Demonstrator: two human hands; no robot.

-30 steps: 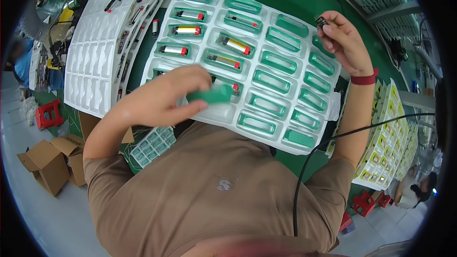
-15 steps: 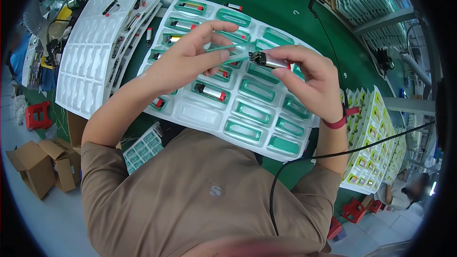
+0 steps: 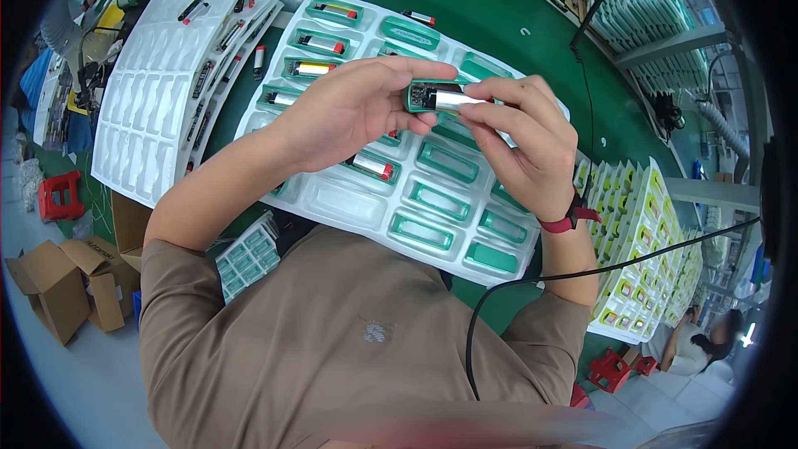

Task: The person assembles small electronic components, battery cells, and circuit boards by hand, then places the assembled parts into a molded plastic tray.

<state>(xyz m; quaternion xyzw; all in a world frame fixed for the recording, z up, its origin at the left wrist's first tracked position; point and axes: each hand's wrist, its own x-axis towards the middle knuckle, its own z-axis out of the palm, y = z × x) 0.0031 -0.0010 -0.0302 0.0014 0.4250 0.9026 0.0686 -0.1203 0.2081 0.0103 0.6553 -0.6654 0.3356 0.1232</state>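
Gripping a narrow green case (image 3: 411,105) in the left hand (image 3: 353,112), above the white tray (image 3: 349,203). Pinching a cylindrical cell (image 3: 451,101) in the right hand (image 3: 529,137), lengthwise along the case, between both hands; impossible to tell whether fully seated inside. Shiny silver along the body, dark with circuit parts (image 3: 423,97) at the left end, hidden by the right hand at the other.

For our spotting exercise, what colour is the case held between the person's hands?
The case is green, seen best in the head view.
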